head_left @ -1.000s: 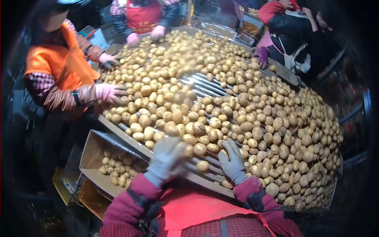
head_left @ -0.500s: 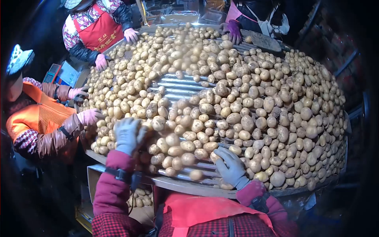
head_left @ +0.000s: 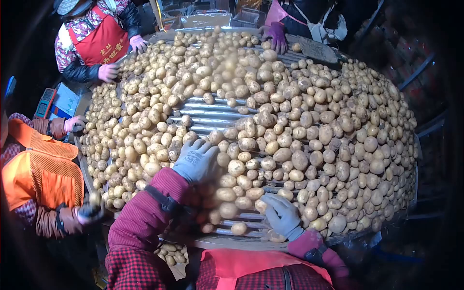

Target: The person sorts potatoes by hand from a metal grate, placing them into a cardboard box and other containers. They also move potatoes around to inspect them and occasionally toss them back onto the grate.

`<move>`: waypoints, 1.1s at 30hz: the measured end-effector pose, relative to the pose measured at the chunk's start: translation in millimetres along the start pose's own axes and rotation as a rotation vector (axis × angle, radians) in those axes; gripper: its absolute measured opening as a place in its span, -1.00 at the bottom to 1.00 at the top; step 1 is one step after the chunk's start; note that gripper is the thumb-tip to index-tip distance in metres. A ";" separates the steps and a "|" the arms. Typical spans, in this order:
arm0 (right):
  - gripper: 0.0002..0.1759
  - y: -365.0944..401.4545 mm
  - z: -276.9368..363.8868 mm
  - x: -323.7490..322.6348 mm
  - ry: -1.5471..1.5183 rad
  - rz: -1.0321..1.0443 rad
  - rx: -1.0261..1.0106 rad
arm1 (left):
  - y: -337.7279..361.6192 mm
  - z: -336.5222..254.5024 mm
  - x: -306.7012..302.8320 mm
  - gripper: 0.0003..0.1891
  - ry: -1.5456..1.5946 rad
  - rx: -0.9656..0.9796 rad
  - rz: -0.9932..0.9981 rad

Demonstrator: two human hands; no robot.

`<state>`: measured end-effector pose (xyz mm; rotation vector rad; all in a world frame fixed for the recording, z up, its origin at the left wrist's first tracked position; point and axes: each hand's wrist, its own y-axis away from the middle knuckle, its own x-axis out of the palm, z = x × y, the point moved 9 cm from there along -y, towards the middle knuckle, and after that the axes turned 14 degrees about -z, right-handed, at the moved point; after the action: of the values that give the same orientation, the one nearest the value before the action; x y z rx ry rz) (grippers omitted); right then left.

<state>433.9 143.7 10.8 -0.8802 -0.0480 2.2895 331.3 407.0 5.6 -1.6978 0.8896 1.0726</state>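
Note:
My left hand [head_left: 195, 160], in a grey work glove, reaches over the heap of potatoes [head_left: 309, 121]. Its fingers are stretched out on the potatoes, beside the lower end of the bare metal rollers [head_left: 208, 116]. Nearer to me, my right hand [head_left: 282, 216], gloved alike, rests low at the table's front with loosely bent fingers apart. A potato [head_left: 260, 207] touches its fingertips. Between my hands several potatoes lie, partly blurred, and a single potato [head_left: 239, 228] sits on the front rollers.
A metal rim [head_left: 227, 241] edges the table. At left a co-worker in an orange vest [head_left: 53, 169] holds a potato [head_left: 94, 198]; another in a red apron [head_left: 99, 41] stands behind. A purple-gloved hand [head_left: 275, 37] rests at the far edge. Below sit more potatoes [head_left: 171, 253].
My left hand has moved right and farther over the heap, and the potatoes by it have shifted. My right hand stays put. The orange-vested person's near hand has drawn back from the table.

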 end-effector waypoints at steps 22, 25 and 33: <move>-0.70 -6.7 -0.4 -10.7 -0.151 -0.014 -0.004 | 25.3 -31.3 -23.6 -0.60 -0.103 0.080 0.059; -0.70 -9.0 2.5 -12.5 -0.146 -0.003 0.010 | 5.0 -28.4 7.1 -0.57 -0.215 0.046 0.215; -0.58 2.2 -20.8 -7.6 -0.553 -0.012 0.492 | 0.9 -22.4 26.6 -0.63 -0.269 -0.120 0.232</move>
<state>449.3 133.3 -1.3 0.0098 0.2563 2.3136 346.2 383.0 -14.7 -1.5244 0.8758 1.4972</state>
